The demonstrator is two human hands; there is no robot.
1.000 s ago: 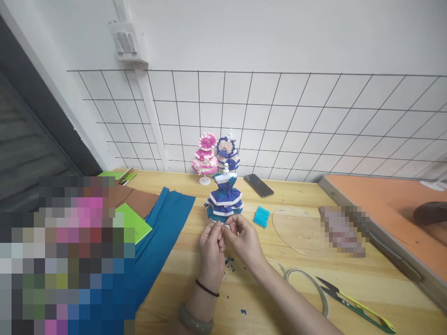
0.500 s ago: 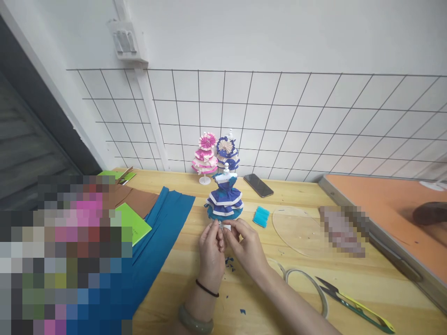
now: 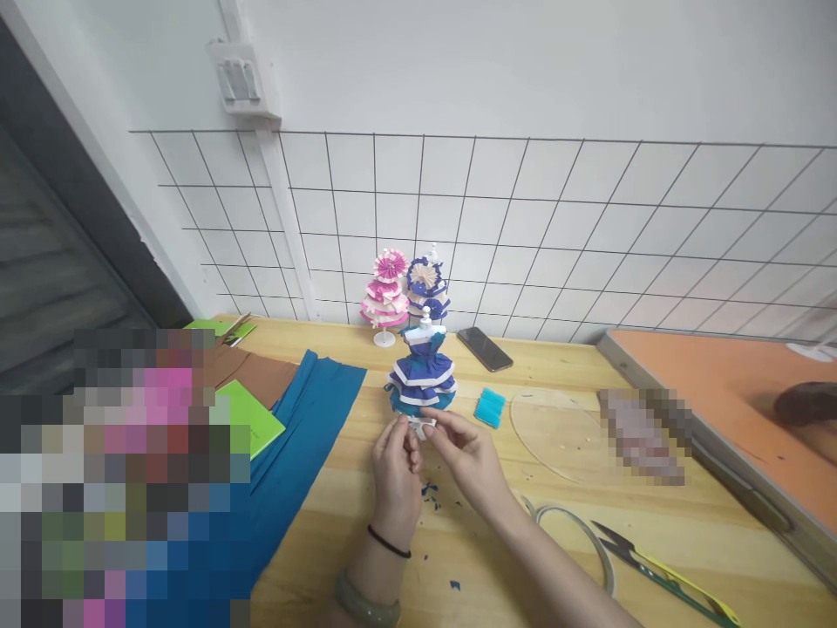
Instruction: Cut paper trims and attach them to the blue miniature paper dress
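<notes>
A miniature dress form [image 3: 424, 371] in a ruffled blue, teal and white paper dress stands upright on a white base, just beyond both hands. My left hand [image 3: 397, 458] is closed in a pinch in front of that base; whatever its fingertips hold is too small to make out. Close beside it is my right hand [image 3: 466, 449], thumb and forefinger apart, with nothing visible between them. Small dark blue scraps [image 3: 430, 495] lie on the wood below the hands.
Behind stand a pink-and-white dress form [image 3: 384, 296] and a navy one [image 3: 428, 283]. A phone [image 3: 485, 349], turquoise block [image 3: 490, 408], clear disc [image 3: 549, 436], ring [image 3: 605, 549] and yellow-green snips [image 3: 673, 576] lie rightward. Blue crepe paper [image 3: 314, 436] and a lime packet [image 3: 252, 419] are left.
My right thumb and forefinger have spread a little and drawn slightly away from the left fingertips. My left hand keeps its pinch. The view has shifted slightly.
</notes>
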